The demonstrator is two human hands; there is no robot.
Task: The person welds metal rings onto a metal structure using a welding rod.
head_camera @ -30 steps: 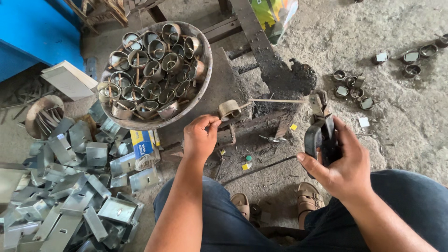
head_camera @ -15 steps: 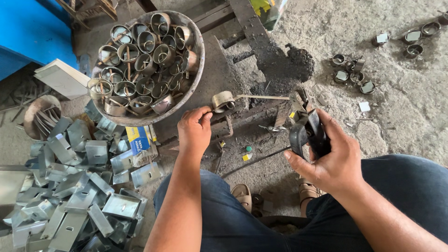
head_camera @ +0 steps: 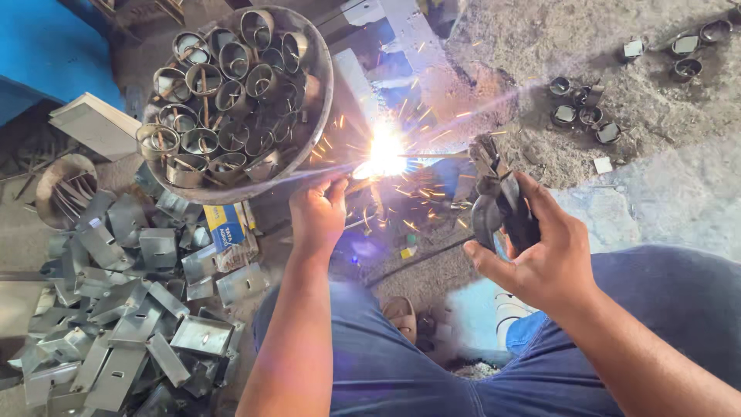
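White sparks at the weld, both hands at work.

The right hand (head_camera: 552, 259) had its fingers clamped round a black electrode holder (head_camera: 500, 202), its rod reaching to the arc (head_camera: 384, 158). The left hand (head_camera: 318, 212), fingers curled and pinching at a small piece hidden by glare, sat just below the flash, beside a pan of metal rings (head_camera: 231, 93) and bent brackets (head_camera: 131, 324).

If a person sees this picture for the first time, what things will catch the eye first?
First, the bright welding arc at centre, throwing sparks. The left hand is just below it, and the right hand grips a black electrode holder whose rod reaches the arc. Next, the round pan full of steel rings, upper left.
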